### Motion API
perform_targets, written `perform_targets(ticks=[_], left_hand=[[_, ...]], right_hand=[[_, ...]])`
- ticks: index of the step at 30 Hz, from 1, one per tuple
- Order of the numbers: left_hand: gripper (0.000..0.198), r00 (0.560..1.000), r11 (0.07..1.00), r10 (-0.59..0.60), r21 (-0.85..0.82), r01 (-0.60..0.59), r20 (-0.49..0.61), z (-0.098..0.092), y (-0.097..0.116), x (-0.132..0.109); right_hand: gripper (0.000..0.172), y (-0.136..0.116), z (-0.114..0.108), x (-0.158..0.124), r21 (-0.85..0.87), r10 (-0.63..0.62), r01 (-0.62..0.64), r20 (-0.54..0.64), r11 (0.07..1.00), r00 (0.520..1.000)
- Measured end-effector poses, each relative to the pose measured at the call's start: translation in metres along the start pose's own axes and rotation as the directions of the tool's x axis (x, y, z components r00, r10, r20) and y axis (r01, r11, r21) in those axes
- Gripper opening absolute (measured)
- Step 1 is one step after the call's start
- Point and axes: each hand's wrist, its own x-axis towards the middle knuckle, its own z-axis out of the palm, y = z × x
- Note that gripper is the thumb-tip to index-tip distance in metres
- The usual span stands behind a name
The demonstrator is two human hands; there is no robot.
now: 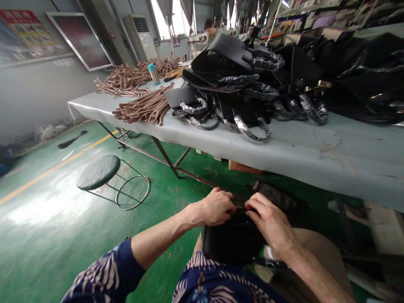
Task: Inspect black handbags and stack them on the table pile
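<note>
A black bag (pixel 232 242) rests on my lap, below the table's front edge. My left hand (pixel 214 207) is closed on its top edge, fingers curled over the rim. My right hand (pixel 268 221) pinches the same top edge just to the right, fingers pressed together. The two hands almost touch. What lies under the fingertips is hidden.
A long grey table (pixel 315 147) holds a heap of black bags with wrapped handles (pixel 252 84), brown straps (pixel 142 107) and a teal bottle (pixel 153 73). A round stool (pixel 98 171) stands on the green floor at left. A person sits far behind.
</note>
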Motion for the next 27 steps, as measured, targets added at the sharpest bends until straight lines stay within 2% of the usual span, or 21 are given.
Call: perform_targets(ticks=[5, 12, 16, 20, 27], left_hand=[[0.011, 0.998, 1.0, 0.011, -0.026, -0.012, -0.069, 0.004, -0.003, 0.0], [0.012, 0.993, 0.995, -0.019, -0.098, 0.007, -0.117, 0.003, -0.009, -0.003], [0.013, 0.989, 0.986, -0.041, -0.167, 0.017, -0.143, 0.004, -0.015, -0.008], [0.011, 0.99, 0.98, -0.071, -0.196, 0.046, -0.124, 0.003, -0.016, -0.011], [0.009, 0.992, 0.972, -0.052, -0.236, 0.022, -0.118, 0.002, -0.012, -0.009]], right_hand=[[0.015, -0.001, 0.0, 0.0, -0.013, 0.016, -0.016, -0.004, 1.0, 1.0], [0.018, -0.005, -0.008, 0.009, -0.164, -0.088, 0.099, 0.074, 0.982, 0.993], [0.017, 0.003, -0.006, 0.013, -0.04, -0.129, 0.129, -0.004, 0.991, 0.992], [0.018, 0.007, -0.005, 0.015, 0.034, -0.193, 0.195, -0.047, 0.98, 0.98], [0.022, 0.004, -0.007, 0.022, 0.018, -0.282, 0.282, 0.073, 0.959, 0.957]])
